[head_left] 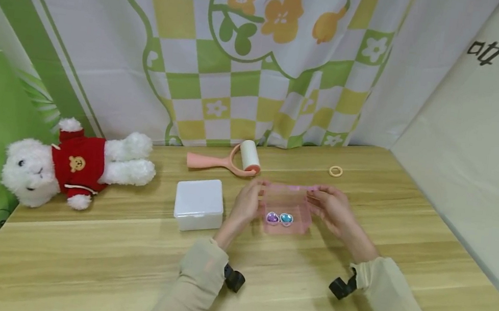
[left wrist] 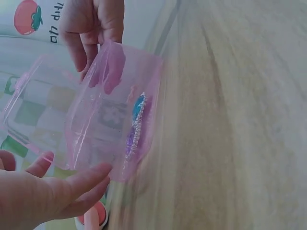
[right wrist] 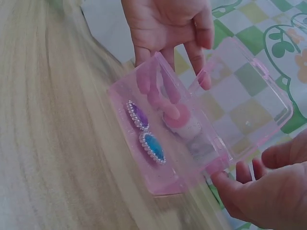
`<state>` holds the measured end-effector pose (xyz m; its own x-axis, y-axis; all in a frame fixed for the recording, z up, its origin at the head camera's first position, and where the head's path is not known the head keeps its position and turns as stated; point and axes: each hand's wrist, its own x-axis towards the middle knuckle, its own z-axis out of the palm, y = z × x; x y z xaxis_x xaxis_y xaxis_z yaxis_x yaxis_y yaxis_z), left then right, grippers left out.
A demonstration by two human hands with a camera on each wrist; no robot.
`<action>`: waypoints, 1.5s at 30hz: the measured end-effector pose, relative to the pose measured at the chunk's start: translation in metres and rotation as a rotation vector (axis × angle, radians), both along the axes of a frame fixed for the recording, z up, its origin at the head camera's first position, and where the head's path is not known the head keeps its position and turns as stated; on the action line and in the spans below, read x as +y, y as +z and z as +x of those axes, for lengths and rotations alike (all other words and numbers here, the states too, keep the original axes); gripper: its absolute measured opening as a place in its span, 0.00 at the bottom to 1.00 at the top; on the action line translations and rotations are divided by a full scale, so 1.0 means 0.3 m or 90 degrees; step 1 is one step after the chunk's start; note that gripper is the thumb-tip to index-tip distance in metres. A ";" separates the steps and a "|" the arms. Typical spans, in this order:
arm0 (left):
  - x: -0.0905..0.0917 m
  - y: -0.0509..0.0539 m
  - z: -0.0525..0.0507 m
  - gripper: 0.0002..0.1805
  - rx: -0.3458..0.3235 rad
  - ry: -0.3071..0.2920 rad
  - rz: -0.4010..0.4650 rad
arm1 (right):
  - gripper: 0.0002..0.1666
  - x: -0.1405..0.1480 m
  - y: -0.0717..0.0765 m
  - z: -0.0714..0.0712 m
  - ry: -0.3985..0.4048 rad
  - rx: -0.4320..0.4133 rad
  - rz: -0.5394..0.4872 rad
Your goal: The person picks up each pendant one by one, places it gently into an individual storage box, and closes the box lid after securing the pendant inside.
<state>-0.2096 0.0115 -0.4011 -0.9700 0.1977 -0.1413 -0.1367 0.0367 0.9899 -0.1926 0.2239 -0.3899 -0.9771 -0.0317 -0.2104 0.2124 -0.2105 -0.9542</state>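
Observation:
A see-through pink plastic box (head_left: 285, 226) stands between my hands, its hinged lid (right wrist: 259, 96) raised toward the curtain. Inside lie a purple gem (right wrist: 137, 115) and a blue gem (right wrist: 153, 146), each edged with small sparkling beads, side by side. My left hand (head_left: 247, 202) is at the box's left end, with nearly straight fingers touching the wall and the thumb near the lid. At the opposite end, my right hand (head_left: 332, 210) rests its extended fingers against the box near the lid hinge. The head view hides some fingertips behind the pink plastic.
A white lidded box (head_left: 199, 205) sits left of the pink one. Behind are a pink-handled lint roller (head_left: 207, 161) and a small yellowish ring (head_left: 335, 171). A white plush toy in a red hoodie (head_left: 80, 159) lies at the left. The patterned curtain (head_left: 248, 83) borders the table's back.

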 end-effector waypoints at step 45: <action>-0.069 -0.053 0.095 0.23 0.068 -0.097 -0.064 | 0.12 0.075 -0.075 0.097 0.167 0.089 0.053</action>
<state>-0.1812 -0.0092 -0.4170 -0.9407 0.3329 -0.0662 -0.0169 0.1490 0.9887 -0.1635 0.2463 -0.4124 -0.9574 -0.2754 -0.0871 0.1146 -0.0854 -0.9897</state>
